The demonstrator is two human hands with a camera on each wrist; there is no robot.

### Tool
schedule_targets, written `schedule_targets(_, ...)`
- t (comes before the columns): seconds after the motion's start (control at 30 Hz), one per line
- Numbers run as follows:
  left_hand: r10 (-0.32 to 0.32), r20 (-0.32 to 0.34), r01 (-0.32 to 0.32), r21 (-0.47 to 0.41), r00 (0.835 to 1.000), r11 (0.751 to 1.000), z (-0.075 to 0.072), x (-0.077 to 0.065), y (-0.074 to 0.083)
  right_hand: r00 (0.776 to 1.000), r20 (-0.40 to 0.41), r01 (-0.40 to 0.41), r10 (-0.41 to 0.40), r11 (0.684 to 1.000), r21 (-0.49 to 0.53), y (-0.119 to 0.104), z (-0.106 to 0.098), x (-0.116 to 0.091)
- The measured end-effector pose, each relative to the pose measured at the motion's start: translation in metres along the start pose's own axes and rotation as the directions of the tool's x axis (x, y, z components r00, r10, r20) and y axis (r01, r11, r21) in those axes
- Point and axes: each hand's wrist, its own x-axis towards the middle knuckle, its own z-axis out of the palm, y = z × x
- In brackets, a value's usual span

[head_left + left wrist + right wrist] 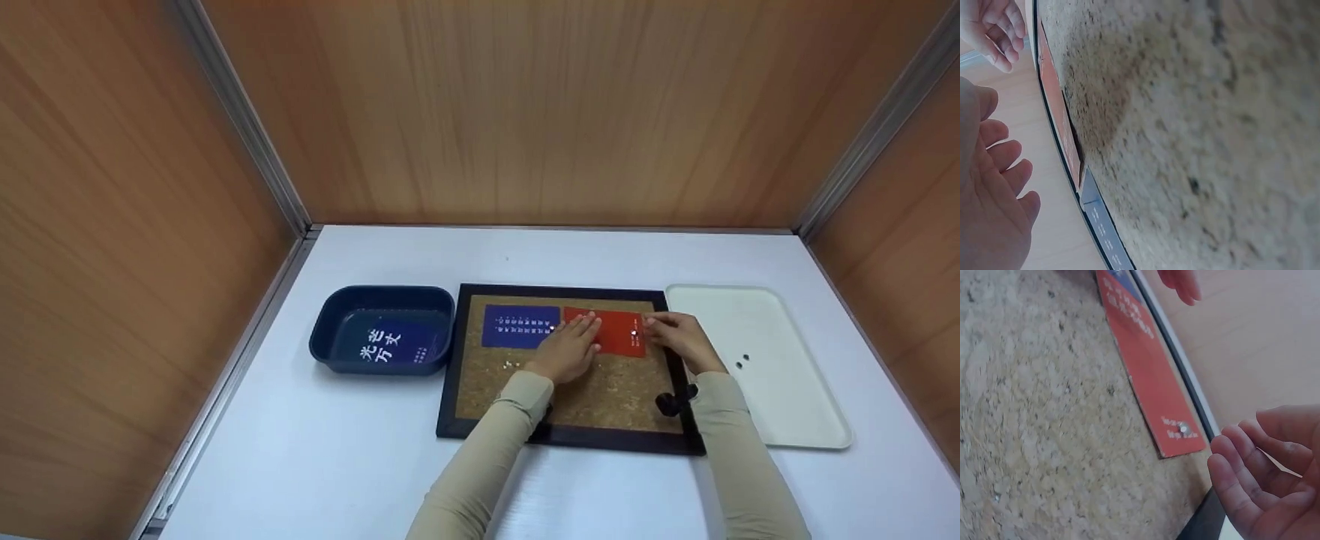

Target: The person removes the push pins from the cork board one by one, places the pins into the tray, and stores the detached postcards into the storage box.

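A red card [621, 334] with white print lies flat on the framed cork board [607, 401]. Its right end carries a small silver pin head [1184, 428]. My left hand [568, 351] is over the card's left part, fingers extended and partly hiding it; the left wrist view shows its fingers bent a little and holding nothing. Just off the card's right edge is my right hand [684, 339], fingers loosely bent with nothing between them in the right wrist view. A purple-blue card [517, 319] with white writing lies left of the red one, a pin near its right edge.
A dark blue dish [321, 349] left of the board holds another purple card [420, 341]. Several small light pieces [510, 365] lie on the cork. Right of the board, partly behind my right arm, a white tray [795, 405] bears small dark pieces [742, 361]. Wood panels surround the table.
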Motion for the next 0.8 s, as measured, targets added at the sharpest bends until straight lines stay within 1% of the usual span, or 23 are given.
schedule_targets(0.13, 0.011, 0.023, -0.011, 0.002, 1.000, 1.000, 0.001, 0.004, 0.004, 1.000, -0.008, -0.016, 0.016, 1.000, 0.001, 0.005, 0.000, 0.004)
schedule_targets(0.37, 0.015, 0.047, -0.015, 0.002, 0.999, 1.000, 0.003, 0.010, 0.009, 0.998, -0.027, -0.053, 0.052, 0.997, -0.047, 0.010, 0.001, 0.010)
schedule_targets(0.63, -0.005, 0.070, 0.006, -0.022, 0.998, 1.000, 0.011, 0.017, 0.012, 0.998, -0.045, -0.053, 0.049, 0.995, -0.087, 0.012, 0.003, 0.013)
schedule_targets(0.8, 0.006, 0.102, 0.000, -0.059, 0.995, 0.998, 0.012, 0.018, 0.013, 0.998, -0.047, -0.043, 0.037, 0.990, -0.136, 0.012, 0.007, 0.015)
